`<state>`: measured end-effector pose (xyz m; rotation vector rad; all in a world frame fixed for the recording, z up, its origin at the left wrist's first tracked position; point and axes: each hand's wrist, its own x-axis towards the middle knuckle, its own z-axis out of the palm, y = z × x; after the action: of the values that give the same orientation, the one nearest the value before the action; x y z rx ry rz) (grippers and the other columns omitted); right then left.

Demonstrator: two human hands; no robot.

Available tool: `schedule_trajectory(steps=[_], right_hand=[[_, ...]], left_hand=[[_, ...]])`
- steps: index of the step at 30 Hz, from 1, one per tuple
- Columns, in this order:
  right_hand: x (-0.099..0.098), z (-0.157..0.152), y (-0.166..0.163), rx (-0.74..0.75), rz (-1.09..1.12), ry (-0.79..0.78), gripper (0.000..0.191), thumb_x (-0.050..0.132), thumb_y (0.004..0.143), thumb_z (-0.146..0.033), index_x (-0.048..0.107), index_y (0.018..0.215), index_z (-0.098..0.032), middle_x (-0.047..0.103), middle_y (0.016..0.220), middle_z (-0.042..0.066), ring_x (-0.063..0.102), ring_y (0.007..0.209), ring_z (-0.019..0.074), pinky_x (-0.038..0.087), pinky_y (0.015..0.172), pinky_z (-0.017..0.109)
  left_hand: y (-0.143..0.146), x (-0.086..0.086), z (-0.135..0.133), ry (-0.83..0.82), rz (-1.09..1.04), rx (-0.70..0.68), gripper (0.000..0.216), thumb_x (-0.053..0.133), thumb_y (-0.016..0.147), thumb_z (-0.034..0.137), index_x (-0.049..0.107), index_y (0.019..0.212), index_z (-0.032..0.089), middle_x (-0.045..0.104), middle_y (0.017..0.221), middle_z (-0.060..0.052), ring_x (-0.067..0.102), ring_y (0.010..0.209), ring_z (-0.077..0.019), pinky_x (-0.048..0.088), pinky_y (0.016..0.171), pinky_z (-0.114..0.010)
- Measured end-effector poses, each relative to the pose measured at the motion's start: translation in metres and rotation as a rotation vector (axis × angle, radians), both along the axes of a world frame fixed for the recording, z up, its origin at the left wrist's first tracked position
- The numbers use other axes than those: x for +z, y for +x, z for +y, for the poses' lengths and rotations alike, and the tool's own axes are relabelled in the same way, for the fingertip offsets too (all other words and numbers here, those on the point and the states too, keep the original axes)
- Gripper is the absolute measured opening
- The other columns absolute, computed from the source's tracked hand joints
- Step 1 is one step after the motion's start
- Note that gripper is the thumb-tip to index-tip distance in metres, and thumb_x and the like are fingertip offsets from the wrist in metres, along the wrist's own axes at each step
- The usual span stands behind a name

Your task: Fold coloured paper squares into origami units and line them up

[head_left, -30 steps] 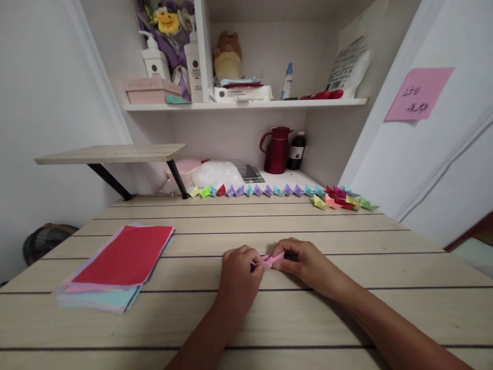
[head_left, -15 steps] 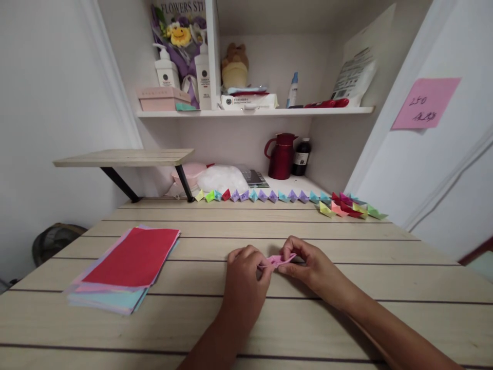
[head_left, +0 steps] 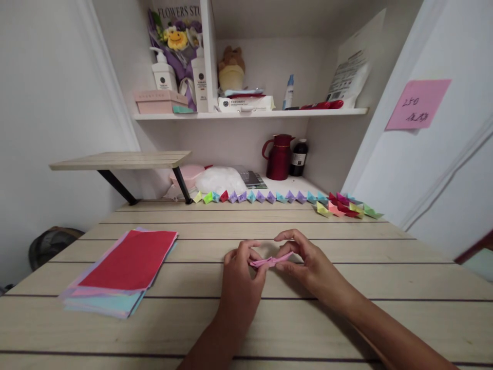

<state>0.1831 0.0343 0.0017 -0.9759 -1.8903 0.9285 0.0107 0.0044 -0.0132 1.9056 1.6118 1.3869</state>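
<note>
A small piece of folded pink paper (head_left: 271,261) is held just over the table between both hands, its two pointed ends spread left and right. My left hand (head_left: 242,272) pinches the left end, thumb below and index finger arched above. On the right end, my right hand (head_left: 302,257) grips with thumb and a finger, while its index finger is raised off the paper. Part of the paper is covered by the fingertips.
A stack of coloured paper sheets (head_left: 131,259), red on top, lies at the left. Along the table's back edge runs a row of small folded paper boats (head_left: 271,197), with more bunched at the right. Behind them stand a red jug (head_left: 279,158) and a dark bottle (head_left: 298,158).
The pink paper has turned flatter and narrower in view. My left index finger and right index finger have lifted and arched away from it. The view has shifted slightly.
</note>
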Motion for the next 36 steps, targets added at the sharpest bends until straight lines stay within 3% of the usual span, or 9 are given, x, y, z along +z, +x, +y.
schedule_trajectory(steps=[5, 11, 14, 19, 24, 26, 29, 36], right_hand=[[0.003, -0.003, -0.001, -0.005, -0.024, 0.060, 0.035, 0.062, 0.083, -0.028, 0.049, 0.116, -0.025, 0.069, 0.085, 0.002, 0.064, 0.083, 0.0203, 0.047, 0.080, 0.033], [0.002, -0.005, -0.006, -0.022, -0.008, 0.061, 0.054, 0.068, 0.078, -0.028, 0.047, 0.127, -0.027, 0.064, 0.104, 0.004, 0.060, 0.099, 0.0212, 0.046, 0.090, 0.036], [0.002, -0.005, -0.006, -0.054, -0.020, 0.077, 0.042, 0.071, 0.075, -0.030, 0.057, 0.114, -0.025, 0.063, 0.107, 0.006, 0.058, 0.103, 0.0232, 0.046, 0.090, 0.037], [0.007, -0.004, -0.005, -0.054, 0.008, 0.148, 0.013, 0.070, 0.077, -0.031, 0.062, 0.080, -0.022, 0.066, 0.092, 0.004, 0.061, 0.091, 0.0212, 0.048, 0.081, 0.033], [0.013, -0.008, -0.004, -0.072, -0.023, 0.149, 0.012, 0.065, 0.081, -0.030, 0.064, 0.071, -0.021, 0.067, 0.078, 0.003, 0.063, 0.078, 0.0191, 0.048, 0.073, 0.031], [0.013, -0.008, -0.003, -0.097, -0.022, 0.144, 0.008, 0.066, 0.079, -0.029, 0.066, 0.082, -0.022, 0.068, 0.082, 0.003, 0.063, 0.082, 0.0195, 0.049, 0.075, 0.031], [0.010, -0.006, -0.003, -0.089, -0.011, 0.132, 0.025, 0.070, 0.077, -0.031, 0.065, 0.101, -0.024, 0.068, 0.087, 0.002, 0.063, 0.085, 0.0195, 0.049, 0.077, 0.031], [0.008, -0.002, -0.003, -0.070, -0.054, 0.063, 0.011, 0.070, 0.076, -0.032, 0.072, 0.074, -0.022, 0.069, 0.078, 0.003, 0.062, 0.077, 0.0194, 0.046, 0.071, 0.030]], left_hand=[[-0.002, 0.003, 0.002, 0.028, 0.052, -0.061, 0.012, 0.067, 0.073, 0.010, 0.063, 0.073, 0.022, 0.066, 0.076, 0.002, 0.059, 0.076, -0.0158, 0.041, 0.079, -0.032], [-0.002, 0.002, 0.000, 0.096, 0.128, -0.010, 0.022, 0.064, 0.073, 0.007, 0.050, 0.062, 0.020, 0.057, 0.067, 0.004, 0.054, 0.068, -0.0143, 0.039, 0.080, -0.033], [0.001, 0.000, -0.001, 0.165, 0.190, -0.034, 0.024, 0.060, 0.073, 0.002, 0.048, 0.064, 0.021, 0.056, 0.069, 0.003, 0.054, 0.073, -0.0149, 0.037, 0.083, -0.034], [0.003, -0.001, -0.003, 0.228, 0.248, -0.039, 0.023, 0.058, 0.075, 0.002, 0.047, 0.066, 0.020, 0.053, 0.069, 0.004, 0.052, 0.072, -0.0140, 0.036, 0.084, -0.034], [0.001, 0.000, -0.003, 0.247, 0.251, -0.012, 0.021, 0.059, 0.080, 0.010, 0.048, 0.066, 0.021, 0.054, 0.070, 0.004, 0.053, 0.074, -0.0145, 0.036, 0.084, -0.033], [0.000, 0.001, -0.004, 0.242, 0.241, -0.001, 0.021, 0.060, 0.080, 0.010, 0.048, 0.065, 0.021, 0.054, 0.070, 0.003, 0.053, 0.075, -0.0150, 0.036, 0.084, -0.033], [0.000, 0.002, -0.004, 0.227, 0.207, -0.007, 0.021, 0.060, 0.078, 0.009, 0.049, 0.064, 0.020, 0.055, 0.068, 0.003, 0.053, 0.074, -0.0151, 0.036, 0.084, -0.034], [-0.001, 0.007, -0.001, 0.005, -0.166, -0.080, 0.017, 0.064, 0.068, 0.012, 0.053, 0.057, 0.020, 0.054, 0.063, 0.003, 0.053, 0.067, -0.0140, 0.039, 0.068, -0.027]])
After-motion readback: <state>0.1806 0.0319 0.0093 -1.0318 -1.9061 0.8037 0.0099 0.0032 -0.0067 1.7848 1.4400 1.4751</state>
